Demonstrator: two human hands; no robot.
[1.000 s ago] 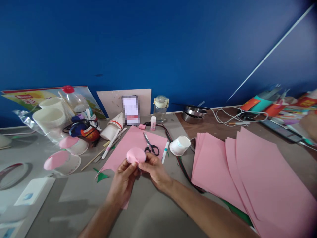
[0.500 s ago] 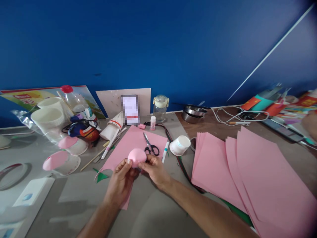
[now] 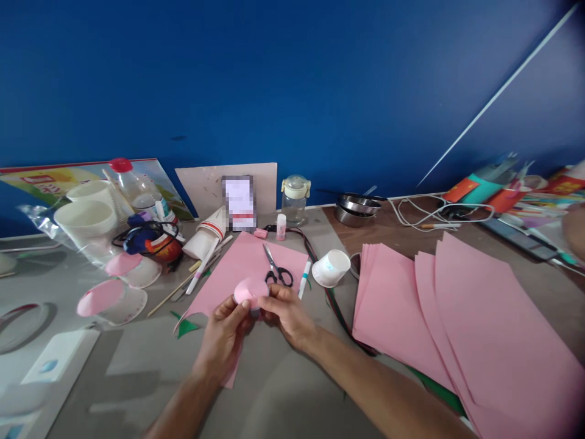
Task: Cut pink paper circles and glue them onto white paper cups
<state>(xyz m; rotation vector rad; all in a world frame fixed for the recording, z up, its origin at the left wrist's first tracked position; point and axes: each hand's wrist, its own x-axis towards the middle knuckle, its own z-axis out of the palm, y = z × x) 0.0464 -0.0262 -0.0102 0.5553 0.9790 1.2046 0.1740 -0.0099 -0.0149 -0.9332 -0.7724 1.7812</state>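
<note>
Pinching a small pink paper piece (image 3: 249,288) held up over the pink sheet (image 3: 244,257) — step looks like shaping it into a shallow cone. Left hand (image 3: 226,323) nearly closed, thumb on the near edge; right hand (image 3: 290,314) likewise, gripping the right edge. Underside hidden. Next move probably calls for light, even pressure — no creasing. Scissors (image 3: 284,276) just beyond, glue stick (image 3: 281,228) farther back, white cup (image 3: 329,269) off right.

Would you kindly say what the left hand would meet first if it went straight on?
The left hand would first meet the pink paper piece it holds; beyond, perhaps the scissors, though depth is unclear.
</note>
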